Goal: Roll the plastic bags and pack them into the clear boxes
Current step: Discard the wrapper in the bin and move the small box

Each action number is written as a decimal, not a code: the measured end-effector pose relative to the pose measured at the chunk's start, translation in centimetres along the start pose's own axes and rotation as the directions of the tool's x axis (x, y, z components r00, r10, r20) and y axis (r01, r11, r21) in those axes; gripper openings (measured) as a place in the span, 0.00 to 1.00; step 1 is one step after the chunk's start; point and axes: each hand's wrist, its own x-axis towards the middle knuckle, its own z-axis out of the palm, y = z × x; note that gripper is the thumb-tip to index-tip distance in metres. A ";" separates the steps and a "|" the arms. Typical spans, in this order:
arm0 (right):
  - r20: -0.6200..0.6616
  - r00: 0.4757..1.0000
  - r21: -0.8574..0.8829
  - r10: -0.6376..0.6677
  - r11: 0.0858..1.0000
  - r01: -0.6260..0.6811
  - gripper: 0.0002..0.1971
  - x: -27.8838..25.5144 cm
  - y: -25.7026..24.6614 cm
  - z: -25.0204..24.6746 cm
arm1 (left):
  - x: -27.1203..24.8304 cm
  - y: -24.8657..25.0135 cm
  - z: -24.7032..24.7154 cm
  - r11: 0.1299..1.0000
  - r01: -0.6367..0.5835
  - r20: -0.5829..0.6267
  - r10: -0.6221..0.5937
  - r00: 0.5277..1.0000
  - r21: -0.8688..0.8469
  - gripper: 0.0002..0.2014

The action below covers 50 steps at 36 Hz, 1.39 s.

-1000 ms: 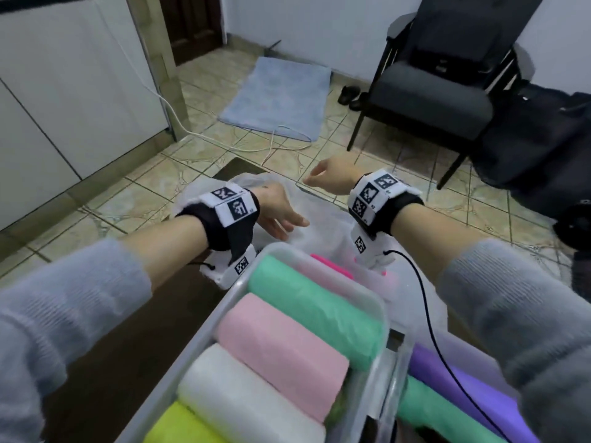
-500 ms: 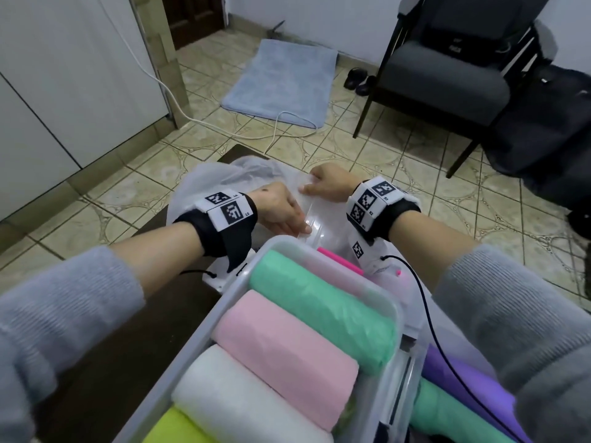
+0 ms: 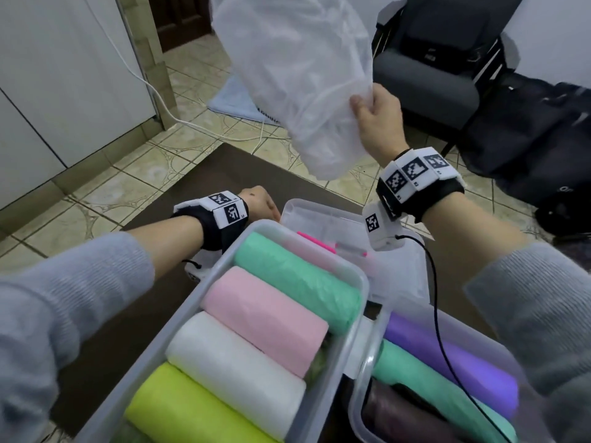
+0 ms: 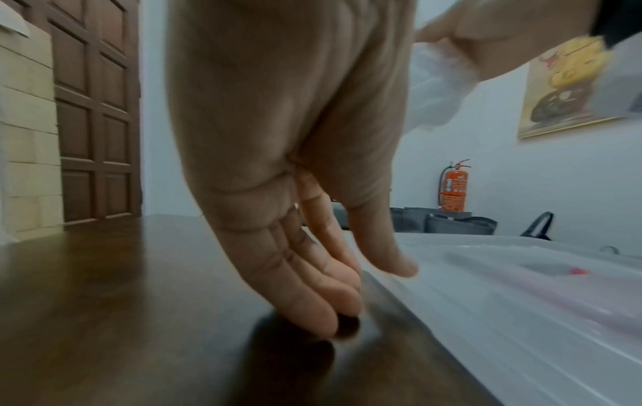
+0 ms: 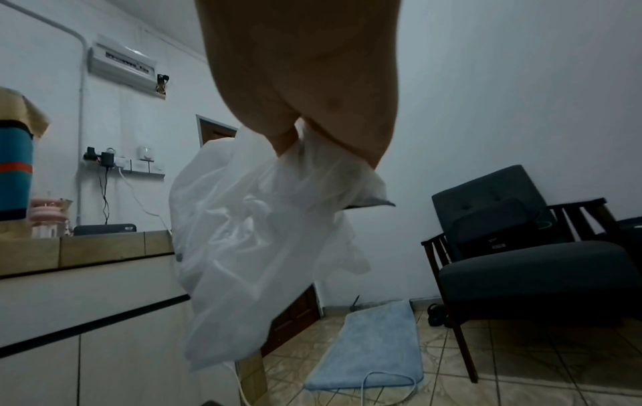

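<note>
My right hand [image 3: 375,118] is raised over the far end of the table and grips a thin translucent white plastic bag [image 3: 297,75], which hangs crumpled. The right wrist view shows the fingers [image 5: 285,137] pinching the bag [image 5: 250,233] at one edge. My left hand [image 3: 260,204] is low on the dark table [image 3: 134,314], holding nothing; its straight fingertips [image 4: 330,321] touch the wood. The near clear box [image 3: 358,318] holds green, pink, white and yellow-green rolls. A second clear box [image 3: 361,404] on the right holds purple, green and dark rolls.
A flat clear lid [image 3: 323,219] with a pink pen [image 3: 316,243] lies beyond the boxes, right of my left hand. On the tiled floor are a blue mat [image 5: 371,346], a white cable [image 3: 166,113], a dark armchair [image 3: 441,68] and a black bag [image 3: 527,135].
The white bag lay on the table under both hands. My right hand has lifted it high into the air; my left hand has let go and stays down on the table.
</note>
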 end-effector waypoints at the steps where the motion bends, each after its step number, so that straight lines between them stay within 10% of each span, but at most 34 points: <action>1: -0.012 1.000 0.010 -0.002 1.000 0.002 0.10 -0.2 -0.1 -0.7 | -0.1 -0.1 -0.1 1.000 0.009 0.014 -0.009 1.000 0.014 0.07; 6: -0.082 0.997 0.039 -0.008 0.999 0.011 0.06 -1.4 -1.6 -4.4 | -1.1 0.4 -1.8 0.994 -0.006 0.123 -0.008 0.992 0.113 0.11; 13: -0.157 0.986 0.000 0.056 0.998 -0.057 0.06 -5.1 -4.7 -12.0 | -5.7 4.2 -5.8 0.971 -0.067 -0.019 0.073 0.997 0.229 0.19; 18: -0.210 0.963 0.066 0.170 0.985 -0.159 0.10 -11.6 -5.4 -18.6 | -12.7 11.4 -4.6 0.868 -0.243 -0.091 0.311 0.946 0.433 0.33; 24: -0.409 0.888 0.022 0.211 0.975 -0.222 0.07 -23.1 -4.3 -28.0 | -21.2 19.5 4.5 0.745 -0.554 0.057 0.577 0.815 0.372 0.37; 28: -0.536 0.808 -0.019 0.245 0.953 -0.301 0.07 -32.4 -2.6 -33.9 | -27.6 23.2 13.6 0.570 -0.786 0.234 0.751 0.617 0.240 0.32; 35: -0.779 0.541 -0.026 0.317 0.845 -0.534 0.10 -50.3 0.5 -40.4 | -34.9 24.9 30.4 0.455 -0.889 0.506 0.755 0.418 0.055 0.29; 41: -0.886 0.262 0.112 0.383 0.725 -0.679 0.13 -64.3 1.2 -38.5 | -37.4 21.9 40.9 0.386 -0.887 0.665 0.596 0.450 0.254 0.37; 47: -0.876 -0.104 0.406 0.470 0.604 -0.686 0.24 -74.0 3.1 -31.8 | -37.3 17.7 46.5 0.335 -0.867 0.635 0.590 0.499 0.369 0.38; 50: -0.851 -0.205 0.479 0.484 0.555 -0.680 0.28 -76.5 4.9 -27.6 | -37.1 15.6 47.9 0.309 -0.856 0.582 0.634 0.510 0.414 0.37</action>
